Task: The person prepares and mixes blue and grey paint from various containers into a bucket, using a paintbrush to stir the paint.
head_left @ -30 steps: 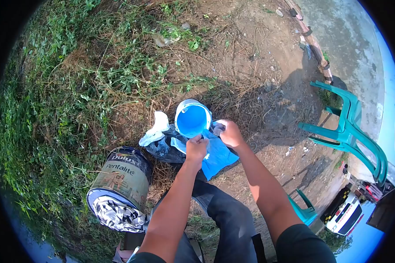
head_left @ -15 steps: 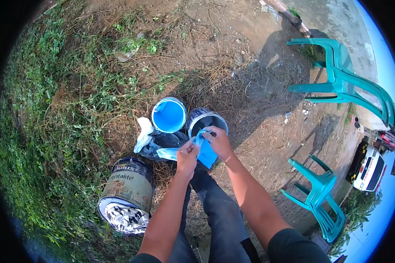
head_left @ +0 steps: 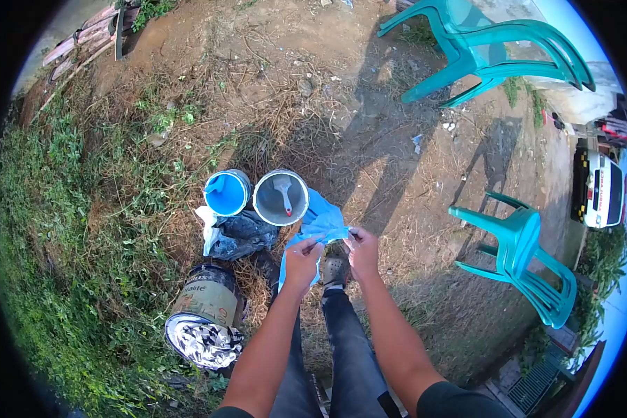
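A thin blue plastic bag [head_left: 322, 214] is stretched between my two hands in front of my legs. My left hand [head_left: 302, 266] pinches its near edge on the left. On the right, my right hand [head_left: 363, 255] grips the same edge between thumb and fingers. Just beyond the bag stands a grey-lined bucket [head_left: 260, 217] with a paintbrush [head_left: 283, 191] inside, handle toward me. Beside it is a bucket of bright blue paint [head_left: 228, 196]. A crumpled black plastic bag [head_left: 244, 235] with a white part lies below the buckets, left of my left hand.
A large paint drum [head_left: 205, 299], with black-and-white crumpled material at its end, is at lower left. Green plastic chairs [head_left: 460, 52] stand upper right, and more stacked chairs [head_left: 519, 244] at right. Grass covers the left side. A white vehicle [head_left: 601, 191] is far right.
My hands have moved apart and the blue bag is spread wider between them. The view has shifted, and the paintbrush inside the grey-lined bucket now shows clearly.
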